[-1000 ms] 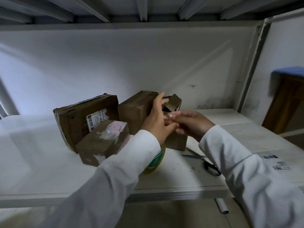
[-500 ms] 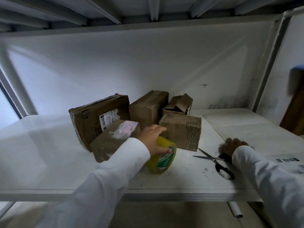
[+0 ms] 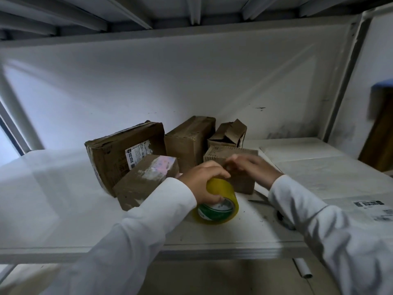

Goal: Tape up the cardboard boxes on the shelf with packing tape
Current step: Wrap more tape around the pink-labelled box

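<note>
Left hand [image 3: 202, 180]: in the middle of the frame, fingers curled round the tape roll [image 3: 219, 204], holding it on the shelf [image 3: 244, 233].
Tape roll: yellow with a green core, stood on its edge, round hole turned toward the lower right of the frame.
Right hand [image 3: 248, 168]: just right of the left hand, blurred, laid over the small box [image 3: 244, 182]; fingers bent and reaching left toward the top of the roll. Could not tell if anything was pinched.
Main thing to watch: top of the roll sat just left of the right fingertips, almost touching. Right hand nearer to the loose tape end, most likely; end itself too small to see.
Boxes: five brown ones in the middle of the frame. Big box [image 3: 123, 154] at the left, low box [image 3: 146, 179] in front of it, tall box [image 3: 189, 141] behind, open box [image 3: 228, 133] at the back right with flaps up.
Scissors [image 3: 260, 199]: right of the roll, mostly hidden under the right sleeve.
Step, as a guess: pulling tape off for the small box.
</note>
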{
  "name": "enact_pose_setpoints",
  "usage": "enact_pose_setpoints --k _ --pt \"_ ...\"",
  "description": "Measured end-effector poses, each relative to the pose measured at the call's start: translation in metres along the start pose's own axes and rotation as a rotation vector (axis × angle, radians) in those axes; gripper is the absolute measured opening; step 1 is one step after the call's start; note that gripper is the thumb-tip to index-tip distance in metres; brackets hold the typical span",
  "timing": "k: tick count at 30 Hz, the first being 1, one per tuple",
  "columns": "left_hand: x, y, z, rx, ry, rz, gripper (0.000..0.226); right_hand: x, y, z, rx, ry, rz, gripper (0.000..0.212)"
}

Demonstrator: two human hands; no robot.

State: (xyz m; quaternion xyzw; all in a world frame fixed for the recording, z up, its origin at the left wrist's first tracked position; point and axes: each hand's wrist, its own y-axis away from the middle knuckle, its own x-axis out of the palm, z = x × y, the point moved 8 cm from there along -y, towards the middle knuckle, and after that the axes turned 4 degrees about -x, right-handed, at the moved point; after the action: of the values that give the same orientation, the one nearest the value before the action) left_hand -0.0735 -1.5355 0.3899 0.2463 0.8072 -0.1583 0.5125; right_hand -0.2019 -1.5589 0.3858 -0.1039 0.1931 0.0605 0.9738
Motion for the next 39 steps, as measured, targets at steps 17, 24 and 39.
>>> enact_pose_setpoints --k 17,24,39 --pt "0.018 0.003 0.058 -0.429 0.432 -0.143 0.101 0.035 0.008 -0.019 0.023 0.143 0.07 0.035" --pt "0.009 0.002 0.065 -0.451 0.528 -0.078 0.049 0.042 0.003 -0.021 -0.048 0.154 0.026 0.033" --pt "0.005 -0.006 0.05 -0.437 0.33 -0.069 0.025 0.041 0.006 -0.026 -0.042 0.119 -0.042 0.039"
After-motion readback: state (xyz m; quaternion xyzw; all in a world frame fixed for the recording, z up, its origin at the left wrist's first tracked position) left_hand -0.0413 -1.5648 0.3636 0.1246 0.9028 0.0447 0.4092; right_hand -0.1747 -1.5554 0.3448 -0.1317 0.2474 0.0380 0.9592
